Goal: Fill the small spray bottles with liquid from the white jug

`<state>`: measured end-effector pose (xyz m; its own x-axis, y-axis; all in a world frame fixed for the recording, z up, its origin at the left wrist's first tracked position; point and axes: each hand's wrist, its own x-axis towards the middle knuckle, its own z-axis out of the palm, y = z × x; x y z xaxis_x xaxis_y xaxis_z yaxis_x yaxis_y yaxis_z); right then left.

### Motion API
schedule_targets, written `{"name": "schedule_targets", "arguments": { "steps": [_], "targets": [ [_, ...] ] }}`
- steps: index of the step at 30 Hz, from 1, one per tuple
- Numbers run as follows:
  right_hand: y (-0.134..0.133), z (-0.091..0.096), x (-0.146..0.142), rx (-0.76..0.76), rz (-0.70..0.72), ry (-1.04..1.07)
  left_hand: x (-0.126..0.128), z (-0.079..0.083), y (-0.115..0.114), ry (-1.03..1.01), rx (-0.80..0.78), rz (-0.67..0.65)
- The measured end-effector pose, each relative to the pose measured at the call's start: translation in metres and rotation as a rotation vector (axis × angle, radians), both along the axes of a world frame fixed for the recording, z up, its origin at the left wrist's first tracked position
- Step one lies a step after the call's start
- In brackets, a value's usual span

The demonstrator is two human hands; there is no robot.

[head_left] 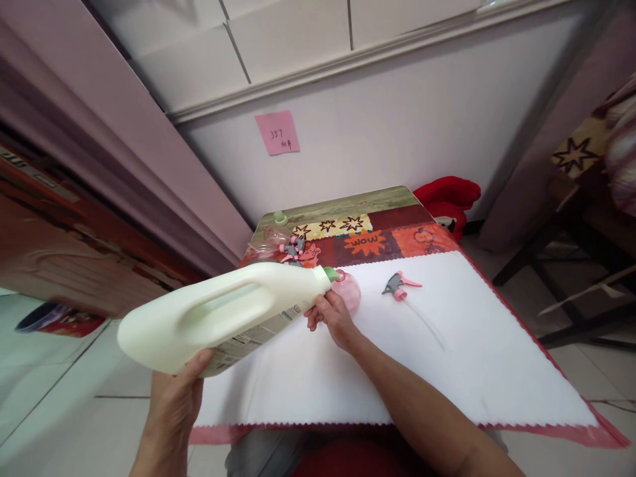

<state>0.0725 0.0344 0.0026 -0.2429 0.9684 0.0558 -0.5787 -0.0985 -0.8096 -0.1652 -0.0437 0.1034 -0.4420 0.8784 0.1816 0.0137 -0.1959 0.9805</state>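
Your left hand (179,394) cups jug (278,298) near base; your right hand (336,319) pinches its neck. Pink bottle (352,293) just beyond right hand, at green spout (330,273). Sprayer head (396,285) already off, farther right; filling, refitting seem left.

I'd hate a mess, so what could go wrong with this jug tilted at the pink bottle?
The jug is much bigger than the pink bottle, so a slip might knock the bottle over. The green spout appears right at the bottle's small mouth, so a slight misalignment could drip liquid onto the white cloth.
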Motion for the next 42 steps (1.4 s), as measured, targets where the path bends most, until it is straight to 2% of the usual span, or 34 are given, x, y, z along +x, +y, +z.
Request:
{"name": "schedule_targets", "arguments": {
  "steps": [20,42],
  "targets": [
    [0.0007,-0.0013,-0.0002,0.015,0.011,-0.004,0.0042,0.0033,-0.0012,0.048,-0.039,0.032],
    [0.0012,-0.0028,-0.0006,0.010,0.003,0.024,0.0079,0.0053,-0.0012,0.049,-0.013,0.015]
  ]
}}
